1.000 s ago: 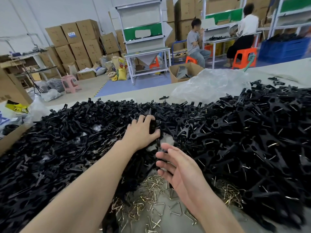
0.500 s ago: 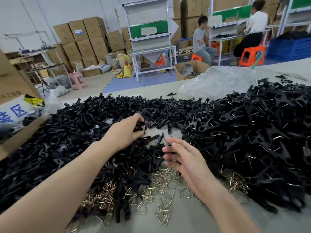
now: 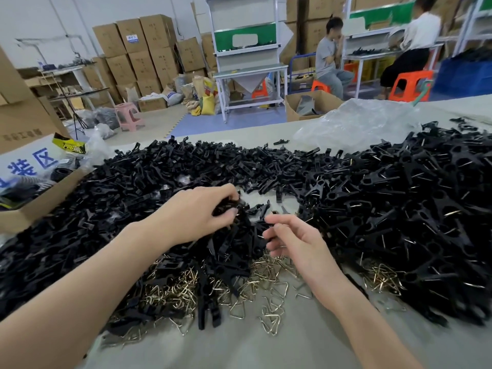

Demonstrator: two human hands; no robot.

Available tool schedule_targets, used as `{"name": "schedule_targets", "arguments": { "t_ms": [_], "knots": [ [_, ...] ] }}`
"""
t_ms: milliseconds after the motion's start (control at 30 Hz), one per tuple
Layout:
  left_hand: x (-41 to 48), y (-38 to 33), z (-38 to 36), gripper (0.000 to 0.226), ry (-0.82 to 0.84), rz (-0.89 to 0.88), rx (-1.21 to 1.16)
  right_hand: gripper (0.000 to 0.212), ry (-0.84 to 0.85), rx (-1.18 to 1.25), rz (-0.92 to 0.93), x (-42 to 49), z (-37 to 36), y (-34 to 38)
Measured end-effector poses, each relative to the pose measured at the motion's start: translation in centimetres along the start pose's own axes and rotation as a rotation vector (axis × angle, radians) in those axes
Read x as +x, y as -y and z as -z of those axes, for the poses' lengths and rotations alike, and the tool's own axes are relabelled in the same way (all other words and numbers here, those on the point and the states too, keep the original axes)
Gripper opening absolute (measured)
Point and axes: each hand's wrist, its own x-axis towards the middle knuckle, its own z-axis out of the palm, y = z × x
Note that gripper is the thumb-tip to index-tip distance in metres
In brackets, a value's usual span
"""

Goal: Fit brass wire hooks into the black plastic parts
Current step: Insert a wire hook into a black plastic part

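Black plastic parts (image 3: 159, 177) lie heaped across the table (image 3: 266, 347); left hand (image 3: 197, 211) grips a clutch, right hand (image 3: 295, 241) hovers loosely curled, empty. Picking step, I'd say; next it needs one of the brass wire hooks (image 3: 173, 292) nearby.

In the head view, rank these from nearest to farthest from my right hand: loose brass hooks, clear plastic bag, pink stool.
1. Brass hooks, on the table just under the right hand.
2. Clear plastic bag, across the table, to the right.
3. Pink stool, standing past the table, far left.
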Motion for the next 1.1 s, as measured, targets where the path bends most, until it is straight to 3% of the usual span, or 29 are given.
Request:
{"name": "schedule_targets", "arguments": {
  "t_ms": [233, 367, 467, 633, 800, 900, 1100],
  "knots": [
    [-1.3, -0.9, 0.8, 0.036, -0.022, 0.008, 0.008, 0.027, 0.025, -0.135, 0.084, -0.7, -0.8, 0.2],
    [-2.6, -3.1, 1.3, 0.029, 0.010, 0.019, -0.199, 0.040, 0.071, 0.043, 0.085, -1.0, -1.2, 0.6],
    [-3.8, -5.8, 0.3, 0.023, 0.009, -0.018, -0.280, 0.034, 0.122, 0.187, 0.080, -1.2, -1.6, 1.1],
    [-5.7, -7.6, -2.6, 0.026, -0.164, 0.079, -0.423, 0.028, 0.121, 0.146, 0.101, -1.6, -1.9, 1.0],
    [-7.7, -8.8, -5.2, 0.040, -0.270, 0.278, -0.588, 0.029, -0.019, 0.150, 0.091, -1.3, -1.7, 1.0],
    [-8.0, -8.2, -5.2, 0.044, -0.364, 0.342, -0.551, 0.025, -0.130, 0.262, 0.013, -1.1, -0.9, 1.1],
    [-8.5, -7.7, -5.2, 0.032, -0.457, 0.322, -0.491, 0.024, -0.108, 0.259, 0.008, -1.0, -0.8, 1.0]
  ]
}}
